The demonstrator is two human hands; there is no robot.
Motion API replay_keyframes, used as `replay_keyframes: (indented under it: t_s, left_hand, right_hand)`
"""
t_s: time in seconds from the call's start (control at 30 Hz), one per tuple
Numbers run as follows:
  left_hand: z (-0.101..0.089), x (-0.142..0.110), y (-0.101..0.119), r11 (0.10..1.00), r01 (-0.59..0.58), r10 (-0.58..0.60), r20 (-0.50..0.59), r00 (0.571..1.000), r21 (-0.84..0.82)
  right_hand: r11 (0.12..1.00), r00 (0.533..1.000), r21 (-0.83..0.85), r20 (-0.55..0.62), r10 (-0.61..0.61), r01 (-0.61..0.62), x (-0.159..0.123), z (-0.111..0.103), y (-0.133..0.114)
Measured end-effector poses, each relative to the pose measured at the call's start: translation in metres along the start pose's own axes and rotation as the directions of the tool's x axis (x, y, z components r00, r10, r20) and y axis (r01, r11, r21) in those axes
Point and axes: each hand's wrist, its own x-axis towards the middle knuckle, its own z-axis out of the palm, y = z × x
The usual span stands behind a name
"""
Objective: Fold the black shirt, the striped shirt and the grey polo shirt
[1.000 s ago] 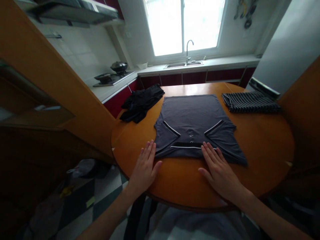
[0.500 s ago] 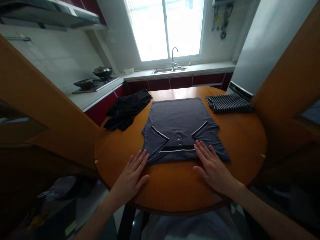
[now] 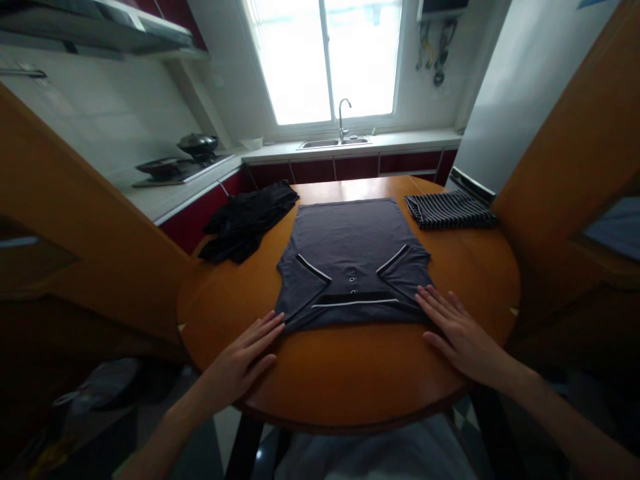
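A grey polo shirt (image 3: 350, 227) lies spread flat on the round wooden table (image 3: 345, 373), its collar end toward me. Black trim with white edging marks the collar and both sleeves, and buttons show at the middle. My left hand (image 3: 245, 353) is open, its fingertips at the shirt's near left corner. At the near right corner, my right hand (image 3: 460, 333) rests open with its fingers on the cloth. Neither hand grips the fabric.
A crumpled black garment (image 3: 250, 220) lies at the table's far left. At the far right is a folded black-and-white striped cloth (image 3: 450, 209). Beyond the table are a sink (image 3: 334, 143), a stove with pans (image 3: 197, 145) and a fridge (image 3: 495, 100). Wooden door frames flank both sides.
My right hand has slid right, from the collar to the shirt's near right corner. My left hand has shifted slightly left and down. The whole view has shifted a little.
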Motion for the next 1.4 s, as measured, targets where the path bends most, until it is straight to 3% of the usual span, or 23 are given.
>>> replay_keyframes:
  t_s: [0.13, 0.23, 0.33, 0.47, 0.53, 0.67, 0.73, 0.97, 1.17, 1.3, 1.4]
  left_hand:
    - [-0.010, -0.003, -0.003, 0.998, -0.039, 0.044, 0.100, 0.994, -0.057]
    - [-0.015, -0.006, -0.001, 0.993, -0.045, 0.056, 0.107, 0.993, -0.105]
    - [-0.016, -0.011, -0.002, 0.987, -0.034, 0.036, 0.014, 0.999, -0.154]
    - [-0.013, -0.012, -0.005, 0.980, 0.075, -0.109, -0.181, 0.977, -0.182]
    - [-0.013, -0.008, -0.004, 0.983, 0.098, -0.121, -0.150, 0.981, -0.155]
    - [-0.010, 0.002, 0.003, 0.999, 0.026, -0.023, 0.094, 0.995, -0.033]
    - [-0.008, 0.001, 0.004, 1.000, 0.001, -0.006, 0.160, 0.987, 0.031]
    - [0.002, -0.014, -0.019, 0.989, -0.088, 0.079, 0.077, 0.994, 0.116]
    - [-0.001, -0.017, -0.022, 0.985, -0.123, 0.122, 0.013, 0.992, 0.118]
    - [-0.004, -0.013, -0.023, 0.994, -0.087, 0.088, -0.005, 0.996, 0.067]
    - [-0.005, -0.011, -0.024, 0.997, -0.074, 0.073, 0.040, 0.997, 0.025]
  right_hand:
    - [0.999, 0.994, 0.032, 0.109, -0.010, 0.006, -0.015, -0.002, 0.023]
    - [1.000, 0.995, 0.025, 0.103, -0.013, 0.011, -0.021, 0.001, 0.029]
    - [1.000, 0.998, 0.021, 0.056, -0.014, 0.013, -0.022, 0.004, 0.033]
    - [1.000, 1.000, 0.026, 0.000, -0.018, 0.018, -0.019, 0.006, 0.037]
    - [0.999, 1.000, 0.030, -0.007, -0.018, 0.018, -0.017, 0.008, 0.039]
    - [0.999, 0.999, 0.023, 0.042, -0.033, 0.032, -0.016, 0.010, 0.039]
    - [0.999, 0.997, 0.027, 0.074, -0.030, 0.028, -0.018, 0.007, 0.037]
    - [0.986, 0.988, 0.163, 0.153, 0.011, -0.036, -0.029, -0.022, 0.047]
    - [0.942, 0.993, 0.314, 0.012, 0.119, -0.117, -0.035, -0.031, 0.061]
    - [0.965, 0.998, 0.260, 0.061, 0.029, -0.044, -0.027, -0.028, 0.045]
    - [0.977, 0.991, 0.212, 0.126, -0.046, 0.019, -0.022, -0.026, 0.034]
